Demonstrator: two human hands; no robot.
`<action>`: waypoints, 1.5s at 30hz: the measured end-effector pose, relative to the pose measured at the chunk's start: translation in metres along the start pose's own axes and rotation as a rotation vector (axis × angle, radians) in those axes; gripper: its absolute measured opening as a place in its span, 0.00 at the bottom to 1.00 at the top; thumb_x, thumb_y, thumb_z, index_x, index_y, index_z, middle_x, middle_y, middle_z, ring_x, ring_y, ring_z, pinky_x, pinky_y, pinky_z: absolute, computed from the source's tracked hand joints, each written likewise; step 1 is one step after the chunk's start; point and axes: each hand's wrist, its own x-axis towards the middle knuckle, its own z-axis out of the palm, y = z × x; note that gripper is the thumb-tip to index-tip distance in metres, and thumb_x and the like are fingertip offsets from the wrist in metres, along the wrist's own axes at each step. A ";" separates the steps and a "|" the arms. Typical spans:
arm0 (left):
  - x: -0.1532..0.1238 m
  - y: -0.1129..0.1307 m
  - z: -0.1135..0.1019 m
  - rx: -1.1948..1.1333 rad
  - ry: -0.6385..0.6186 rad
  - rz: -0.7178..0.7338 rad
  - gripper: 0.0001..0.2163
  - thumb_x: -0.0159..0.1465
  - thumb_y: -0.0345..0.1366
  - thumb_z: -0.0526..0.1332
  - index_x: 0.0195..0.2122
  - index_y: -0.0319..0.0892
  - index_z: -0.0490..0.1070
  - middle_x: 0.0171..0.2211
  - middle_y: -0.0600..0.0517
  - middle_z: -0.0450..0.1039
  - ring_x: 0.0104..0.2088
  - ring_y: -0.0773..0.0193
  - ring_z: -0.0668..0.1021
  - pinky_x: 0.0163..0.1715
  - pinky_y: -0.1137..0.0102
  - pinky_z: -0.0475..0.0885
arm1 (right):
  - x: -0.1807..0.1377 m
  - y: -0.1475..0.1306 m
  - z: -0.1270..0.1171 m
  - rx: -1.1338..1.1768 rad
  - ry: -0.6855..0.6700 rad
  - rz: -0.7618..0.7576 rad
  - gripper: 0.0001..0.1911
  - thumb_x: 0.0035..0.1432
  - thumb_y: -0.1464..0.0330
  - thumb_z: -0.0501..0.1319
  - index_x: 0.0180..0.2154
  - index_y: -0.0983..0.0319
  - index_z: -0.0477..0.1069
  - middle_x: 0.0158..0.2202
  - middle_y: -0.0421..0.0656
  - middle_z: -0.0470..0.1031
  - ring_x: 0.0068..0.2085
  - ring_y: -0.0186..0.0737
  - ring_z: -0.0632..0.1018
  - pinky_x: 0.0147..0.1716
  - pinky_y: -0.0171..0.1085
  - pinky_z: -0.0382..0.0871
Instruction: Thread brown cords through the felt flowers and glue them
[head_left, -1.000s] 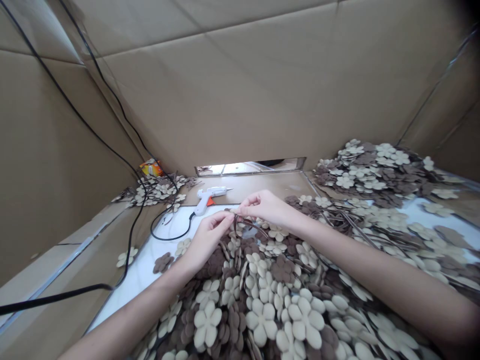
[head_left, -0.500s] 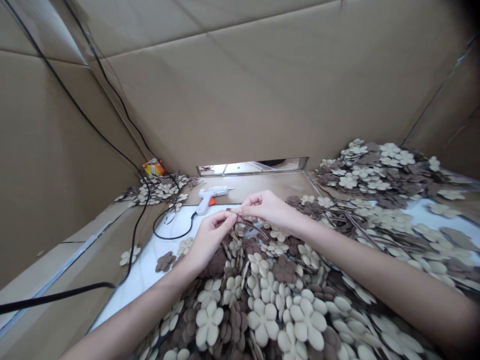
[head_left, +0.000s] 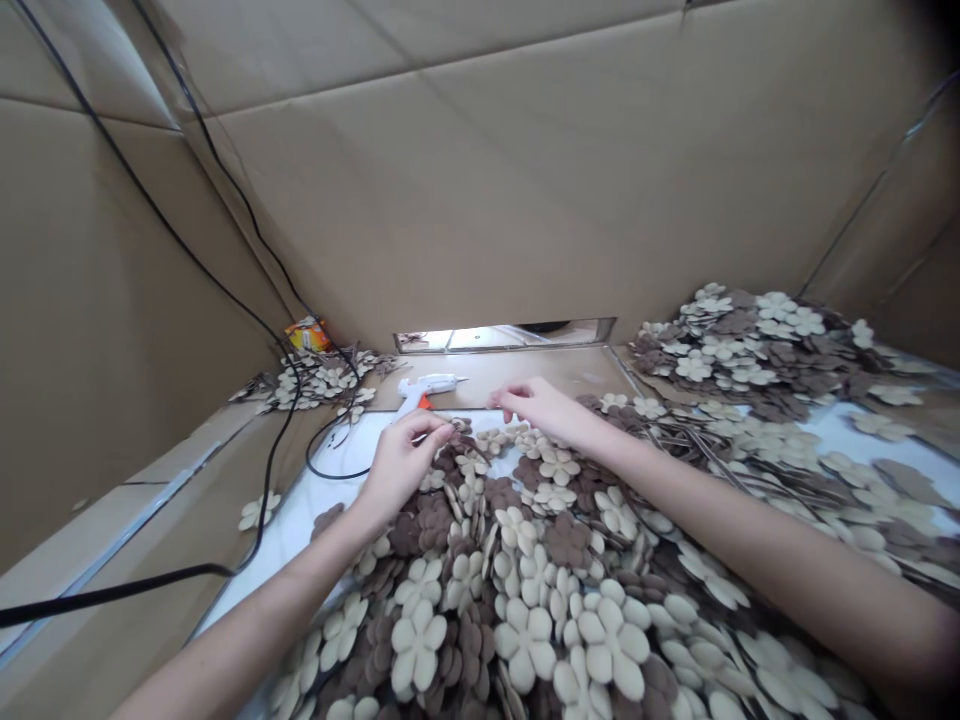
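My left hand [head_left: 405, 458] is closed, thumb and forefinger pinched on what looks like a thin brown strip [head_left: 480, 450], mostly lost against the petals behind it. My right hand [head_left: 531, 405] hovers to the right, apart from the left, its fingers loosely bent and separated with nothing visible in them. Beneath both hands spreads a heap of cream [head_left: 525, 640] and brown fabric flowers [head_left: 570, 540]. Just beyond the left hand lies a white glue gun [head_left: 431, 386] with an orange trigger, nozzle pointing right.
Cardboard walls [head_left: 480, 200] enclose the workspace, with a low slot [head_left: 502, 337] at the back. A black cable [head_left: 262, 500] runs down the left side. More flowers are piled at back right [head_left: 750, 345] and back left, near an orange packet [head_left: 307, 334].
My hands were together, fingers on the brown strip. They have separated: the left has drawn left and down with the strip, while the right has let go and stays slightly raised.
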 end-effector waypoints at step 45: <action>-0.016 0.036 -0.003 0.046 0.126 0.021 0.08 0.56 0.37 0.60 0.22 0.41 0.74 0.25 0.52 0.72 0.29 0.61 0.74 0.31 0.71 0.69 | -0.021 -0.037 0.014 0.788 0.068 -0.022 0.10 0.42 0.72 0.67 0.26 0.64 0.66 0.23 0.36 0.72 0.25 0.28 0.73 0.28 0.30 0.69</action>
